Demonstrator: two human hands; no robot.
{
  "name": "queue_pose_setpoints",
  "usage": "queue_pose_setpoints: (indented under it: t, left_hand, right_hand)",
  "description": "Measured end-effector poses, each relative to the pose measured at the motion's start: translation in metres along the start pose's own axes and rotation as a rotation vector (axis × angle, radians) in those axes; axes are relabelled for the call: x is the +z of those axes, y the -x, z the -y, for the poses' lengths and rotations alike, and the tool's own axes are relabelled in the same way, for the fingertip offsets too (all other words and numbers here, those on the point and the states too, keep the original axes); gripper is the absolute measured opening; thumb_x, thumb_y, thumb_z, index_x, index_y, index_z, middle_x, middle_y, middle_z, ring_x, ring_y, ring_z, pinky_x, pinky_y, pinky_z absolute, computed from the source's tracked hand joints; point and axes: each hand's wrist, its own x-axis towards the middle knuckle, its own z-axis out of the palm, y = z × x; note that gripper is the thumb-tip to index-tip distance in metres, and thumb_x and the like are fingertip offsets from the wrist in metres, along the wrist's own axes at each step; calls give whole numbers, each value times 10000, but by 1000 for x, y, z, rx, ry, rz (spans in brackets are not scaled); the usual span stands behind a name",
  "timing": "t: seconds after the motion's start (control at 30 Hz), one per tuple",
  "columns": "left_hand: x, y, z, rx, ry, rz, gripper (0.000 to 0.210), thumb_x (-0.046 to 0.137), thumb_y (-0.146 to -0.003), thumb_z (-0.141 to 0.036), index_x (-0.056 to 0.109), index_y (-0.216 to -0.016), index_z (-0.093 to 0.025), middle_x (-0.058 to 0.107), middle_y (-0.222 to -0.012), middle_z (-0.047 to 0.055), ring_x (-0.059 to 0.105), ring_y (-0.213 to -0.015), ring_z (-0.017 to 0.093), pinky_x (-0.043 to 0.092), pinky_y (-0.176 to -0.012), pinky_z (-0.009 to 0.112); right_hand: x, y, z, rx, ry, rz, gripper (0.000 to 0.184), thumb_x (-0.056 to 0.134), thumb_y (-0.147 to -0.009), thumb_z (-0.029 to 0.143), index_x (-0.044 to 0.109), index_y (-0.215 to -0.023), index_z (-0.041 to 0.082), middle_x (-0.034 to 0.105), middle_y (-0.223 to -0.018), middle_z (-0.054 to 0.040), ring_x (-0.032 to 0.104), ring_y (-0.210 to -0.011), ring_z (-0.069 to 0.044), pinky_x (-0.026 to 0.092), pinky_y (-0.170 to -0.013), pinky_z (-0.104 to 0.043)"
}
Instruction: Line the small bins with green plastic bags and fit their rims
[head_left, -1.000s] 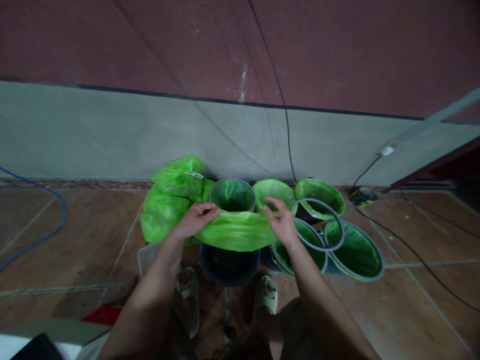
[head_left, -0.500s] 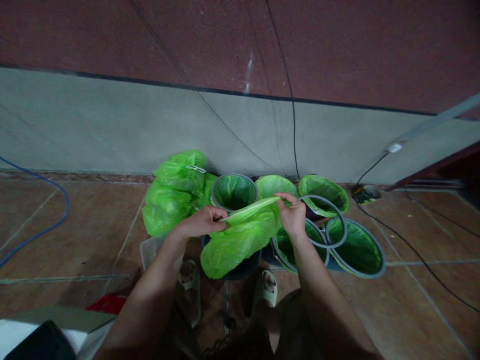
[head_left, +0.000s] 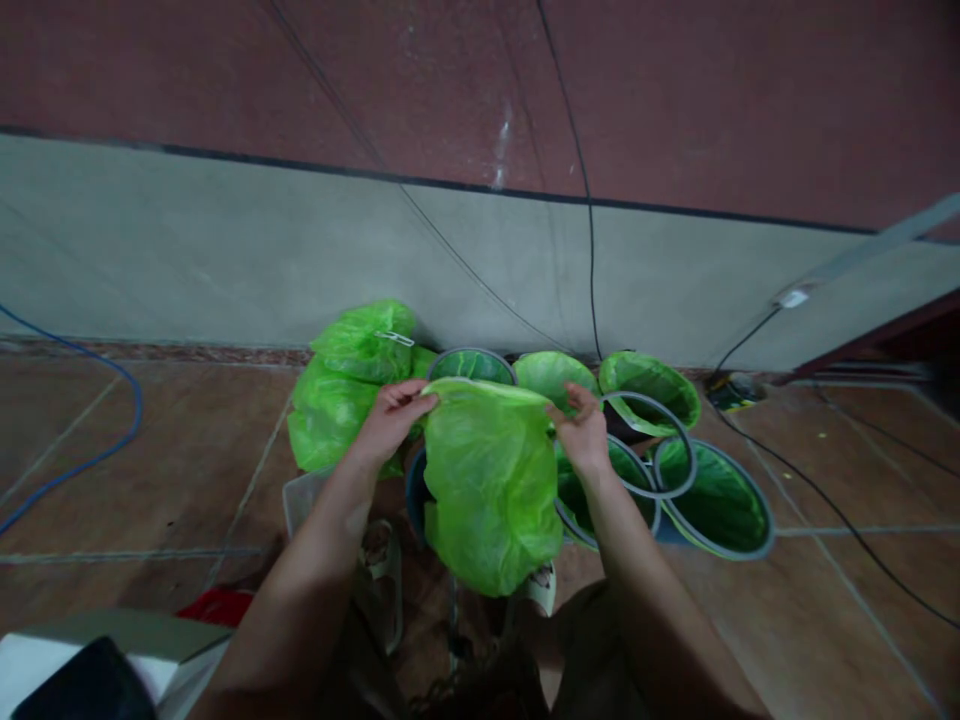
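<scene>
Left hand (head_left: 391, 418) and right hand (head_left: 583, 432) each pinch the top edge of a thin, translucent lime-green plastic bag (head_left: 489, 480), which hangs open-mouthed between them above a dark round plastic bin (head_left: 415, 492) on the tiled floor (head_left: 150, 480). Judged light, limp and slippery; likely to tear if stretched hard. Best gripped at the mouth hem, opposite sides. Lined grey-rimmed bins (head_left: 716, 500) stand just right.

Thin glossy green plastic bag (head_left: 491, 480) (crinkled, translucent), smooth grey plastic bin rims (head_left: 649, 445), matt brown floor tiles (head_left: 172, 480)
</scene>
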Motion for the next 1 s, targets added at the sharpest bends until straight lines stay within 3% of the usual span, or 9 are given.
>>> queue_pose_setpoints:
  t: [0.1,0.23,0.37,0.5,0.6,0.67,0.73,0.87,1.0]
  left_hand:
    - [0,-12,8,71,70,-344,265,702,-674,-435,652,-726,-181,620,-658,-28,516,-598,109,430,-602,230]
    - [-6,-18,11,175,-17,-543,203,639,-748,-369,590,-684,-183,524,-605,-52,455,-573,93,381,-581,213]
    - [-12,-17,13,232,-170,-633,173,603,-798,-307,585,-676,-186,473,-579,-63,416,-555,90,346,-559,211]
    - [-13,-19,15,287,-219,-744,185,601,-809,-296,570,-663,-187,505,-603,-57,462,-588,104,374,-593,223]
    - [-10,-21,16,303,-198,-773,213,591,-823,-318,563,-662,-182,504,-608,-54,464,-590,106,381,-597,230]
    - [-12,-21,14,321,-188,-782,233,591,-824,-331,549,-651,-180,480,-596,-58,445,-576,98,375,-586,226]
    - [-21,-21,11,347,-189,-816,241,599,-817,-340,544,-647,-178,464,-588,-62,433,-567,91,370,-576,217]
    - [-56,-20,3,344,-138,-908,253,639,-787,-394,576,-679,-175,487,-592,-66,441,-550,79,384,-553,198]
    - [-81,-11,-2,212,-90,-709,274,751,-698,-413,620,-664,-174,550,-575,-50,474,-505,83,410,-496,198]
  right_hand:
    - [10,36,27,-72,-115,260,623,692,-803,518,555,-1347,246,556,-1396,-116,549,-1255,-267,473,-1026,-436]
    - [15,79,51,-117,-146,719,745,698,-823,550,431,-1469,294,447,-1515,-91,440,-1386,-270,373,-1151,-461]
    - [13,89,58,-156,-20,851,953,817,-712,529,370,-1516,282,406,-1531,-109,386,-1420,-299,280,-1205,-509]
    - [17,98,57,-231,-6,911,1036,851,-675,499,329,-1542,280,347,-1575,-114,346,-1454,-301,299,-1200,-504]
    - [31,110,49,-292,94,814,762,810,-742,360,512,-1431,233,455,-1500,-129,444,-1388,-290,383,-1147,-461]
    - [38,109,39,-322,186,713,364,661,-835,208,690,-1198,214,633,-1279,-111,601,-1198,-251,474,-1039,-407]
    - [37,94,27,-334,262,660,270,534,-848,111,755,-966,213,723,-1010,-72,682,-953,-214,528,-895,-359]
    - [3,36,1,-228,358,386,224,564,-784,118,764,-796,219,753,-821,-42,693,-783,-215,533,-781,-349]
    - [-48,-20,-31,6,314,29,125,681,-692,151,765,-783,161,728,-714,-45,647,-646,-188,514,-682,-334]
